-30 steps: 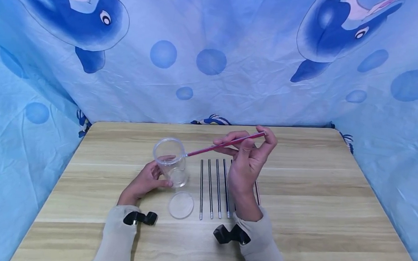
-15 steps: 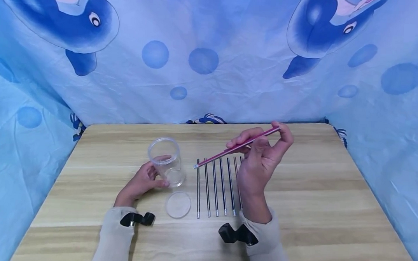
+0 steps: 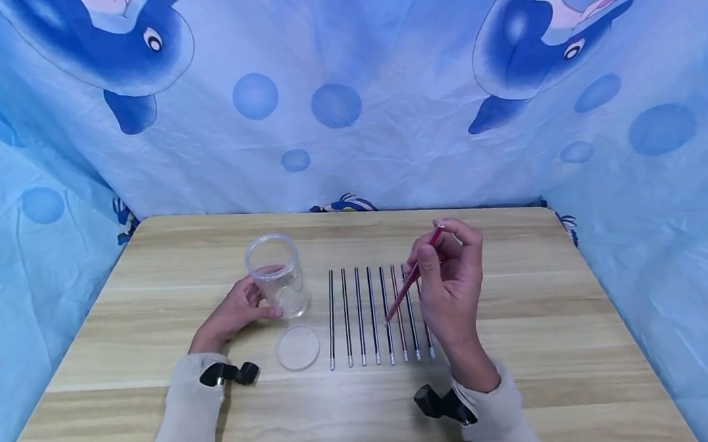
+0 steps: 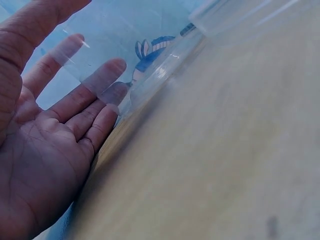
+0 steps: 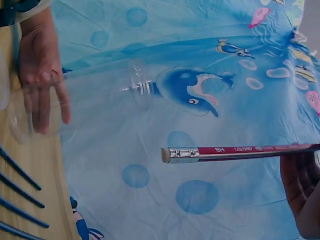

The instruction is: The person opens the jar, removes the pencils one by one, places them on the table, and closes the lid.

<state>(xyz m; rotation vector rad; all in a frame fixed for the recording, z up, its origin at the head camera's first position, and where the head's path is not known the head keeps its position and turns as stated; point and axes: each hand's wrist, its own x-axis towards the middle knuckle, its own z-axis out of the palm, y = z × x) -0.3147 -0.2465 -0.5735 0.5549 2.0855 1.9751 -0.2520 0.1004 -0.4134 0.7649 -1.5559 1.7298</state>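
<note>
My left hand (image 3: 237, 311) grips a clear plastic jar (image 3: 291, 299) low on its side, thumb in front and fingers behind. The jar stands upright and uncovered on the wooden table, nothing showing inside. In the left wrist view the fingertips (image 4: 107, 72) show through its clear wall. Raised above the table, my right hand (image 3: 454, 288) pinches a red pencil (image 3: 413, 276) near its upper end. Its eraser end slants down over a row of pencils (image 3: 360, 316). The right wrist view shows the pencil's metal band and eraser (image 5: 167, 155).
A clear round lid (image 3: 298, 348) lies flat in front of the jar. The row holds several dark striped pencils and a few reddish ones, side by side, eraser ends toward me. A blue dolphin-print curtain (image 3: 332, 180) closes off the table's back and sides.
My right hand has carried the red pencil away from the jar's rim, rightward, and turned it so its eraser end dips over the row. The left hand keeps its grip on the jar.
</note>
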